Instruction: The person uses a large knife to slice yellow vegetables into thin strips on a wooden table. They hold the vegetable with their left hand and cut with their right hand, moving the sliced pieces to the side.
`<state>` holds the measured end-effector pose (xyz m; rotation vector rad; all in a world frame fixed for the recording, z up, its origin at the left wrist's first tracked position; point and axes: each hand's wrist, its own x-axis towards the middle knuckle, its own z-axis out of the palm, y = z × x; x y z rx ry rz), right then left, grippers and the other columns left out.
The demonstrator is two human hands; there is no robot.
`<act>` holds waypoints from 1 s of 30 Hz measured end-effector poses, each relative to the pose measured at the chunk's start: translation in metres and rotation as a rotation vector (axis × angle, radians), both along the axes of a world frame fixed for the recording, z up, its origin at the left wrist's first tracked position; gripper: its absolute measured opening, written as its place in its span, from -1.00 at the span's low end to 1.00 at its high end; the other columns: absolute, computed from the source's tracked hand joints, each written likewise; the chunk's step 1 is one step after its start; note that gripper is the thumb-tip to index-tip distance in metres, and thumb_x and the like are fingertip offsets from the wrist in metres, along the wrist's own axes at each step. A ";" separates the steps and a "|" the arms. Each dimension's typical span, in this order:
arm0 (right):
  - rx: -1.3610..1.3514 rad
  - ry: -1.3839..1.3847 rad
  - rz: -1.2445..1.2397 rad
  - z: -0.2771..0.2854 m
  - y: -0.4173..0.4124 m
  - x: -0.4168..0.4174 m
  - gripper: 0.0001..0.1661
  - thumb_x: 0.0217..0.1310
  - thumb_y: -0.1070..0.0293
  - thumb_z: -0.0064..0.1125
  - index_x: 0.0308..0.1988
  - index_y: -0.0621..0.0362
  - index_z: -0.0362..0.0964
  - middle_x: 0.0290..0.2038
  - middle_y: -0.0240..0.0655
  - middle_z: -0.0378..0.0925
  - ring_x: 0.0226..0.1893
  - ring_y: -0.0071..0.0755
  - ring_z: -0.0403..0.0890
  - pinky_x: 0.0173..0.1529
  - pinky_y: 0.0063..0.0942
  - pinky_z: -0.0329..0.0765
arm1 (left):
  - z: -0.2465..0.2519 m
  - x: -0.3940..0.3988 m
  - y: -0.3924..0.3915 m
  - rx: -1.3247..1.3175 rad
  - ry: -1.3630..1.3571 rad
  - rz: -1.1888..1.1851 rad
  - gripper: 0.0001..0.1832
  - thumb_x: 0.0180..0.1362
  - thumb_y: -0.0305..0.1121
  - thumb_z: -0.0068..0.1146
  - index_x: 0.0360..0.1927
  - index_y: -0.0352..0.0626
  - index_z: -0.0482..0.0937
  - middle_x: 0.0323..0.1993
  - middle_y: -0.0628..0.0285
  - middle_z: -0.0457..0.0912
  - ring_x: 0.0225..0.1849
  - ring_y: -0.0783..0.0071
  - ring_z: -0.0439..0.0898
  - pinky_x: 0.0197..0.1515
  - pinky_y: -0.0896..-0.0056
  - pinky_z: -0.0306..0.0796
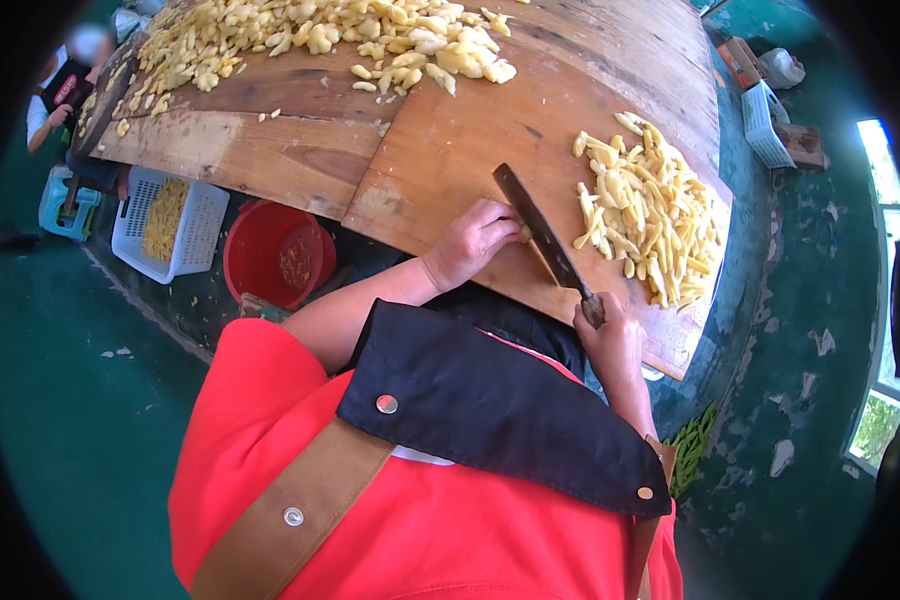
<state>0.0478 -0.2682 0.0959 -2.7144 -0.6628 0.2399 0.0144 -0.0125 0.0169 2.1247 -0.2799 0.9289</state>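
Note:
My right hand grips the dark handle of a cleaver-like knife, its blade slanting up and left across a wooden cutting board. Close against the blade, the fingers of my left hand pinch a small pale piece of ginger, mostly hidden by fingers and blade. To the right of the knife lies a heap of slender yellow ginger pieces. A larger pile of knobbly peeled ginger spreads over the far side of the table, partly onto the board.
Below the table's left edge stand a red bucket with scraps inside and a white plastic basket of yellow pieces. Another person is at the far left. Green pods or leaves lie low on the right; a white crate stands beyond the table.

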 end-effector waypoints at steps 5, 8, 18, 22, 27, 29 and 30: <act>0.068 -0.098 0.003 0.028 -0.005 -0.012 -0.73 0.08 0.24 0.32 -0.26 0.13 0.48 -0.48 -0.04 0.60 -0.44 0.16 0.63 -0.35 -0.04 0.52 | -0.007 -0.003 0.002 -0.026 0.021 0.009 -0.83 -0.08 -0.58 0.35 -0.37 -0.26 0.62 -0.27 0.15 0.59 -0.23 0.20 0.59 -0.21 0.32 0.51; 0.051 -0.099 0.049 0.042 -0.005 -0.015 -0.73 0.06 0.25 0.32 -0.27 0.13 0.47 -0.51 -0.05 0.58 -0.48 0.17 0.61 -0.37 -0.05 0.52 | -0.012 -0.001 -0.001 -0.067 0.007 0.033 -0.85 -0.07 -0.58 0.35 -0.37 -0.26 0.64 -0.29 0.15 0.60 -0.23 0.20 0.60 -0.22 0.32 0.52; -0.109 -0.058 0.101 0.022 0.010 0.000 -0.71 0.11 0.15 0.26 -0.34 0.10 0.39 -0.52 -0.07 0.60 -0.48 0.12 0.63 -0.37 -0.04 0.54 | -0.010 -0.004 0.003 -0.044 0.031 0.019 -0.89 -0.03 -0.58 0.32 -0.38 -0.25 0.66 -0.28 0.15 0.62 -0.20 0.22 0.61 -0.17 0.32 0.53; -0.194 -0.063 0.100 0.007 0.048 0.003 -0.66 0.13 0.13 0.25 -0.30 0.13 0.36 -0.37 -0.05 0.62 -0.39 0.09 0.66 -0.30 -0.05 0.55 | -0.006 -0.004 0.002 -0.083 0.109 0.015 -0.84 -0.04 -0.58 0.33 -0.32 -0.25 0.66 -0.27 0.15 0.62 -0.18 0.21 0.61 -0.14 0.33 0.53; -0.134 -0.114 0.132 0.000 0.044 0.001 -0.65 0.10 0.17 0.30 -0.22 0.13 0.40 -0.31 -0.13 0.61 -0.32 0.03 0.66 -0.25 -0.11 0.56 | -0.012 -0.007 0.001 -0.110 0.124 0.045 -0.79 -0.03 -0.59 0.33 -0.27 -0.24 0.66 -0.24 0.15 0.62 -0.16 0.18 0.60 -0.11 0.30 0.52; -0.076 -0.184 0.135 0.001 0.031 -0.003 -0.63 0.08 0.19 0.32 -0.16 0.11 0.43 -0.30 -0.20 0.61 -0.31 0.00 0.66 -0.26 -0.15 0.56 | -0.014 -0.008 0.003 -0.125 0.098 0.055 -0.80 -0.04 -0.59 0.32 -0.28 -0.23 0.65 -0.24 0.15 0.62 -0.15 0.17 0.59 -0.10 0.28 0.51; -0.058 -0.241 0.147 0.000 0.025 -0.006 -0.57 0.02 0.23 0.37 -0.10 0.09 0.45 -0.30 -0.27 0.60 -0.29 -0.07 0.66 -0.28 -0.19 0.56 | -0.014 -0.010 0.004 -0.126 0.077 0.061 -0.82 -0.04 -0.59 0.32 -0.31 -0.23 0.65 -0.25 0.16 0.61 -0.16 0.16 0.58 -0.11 0.27 0.51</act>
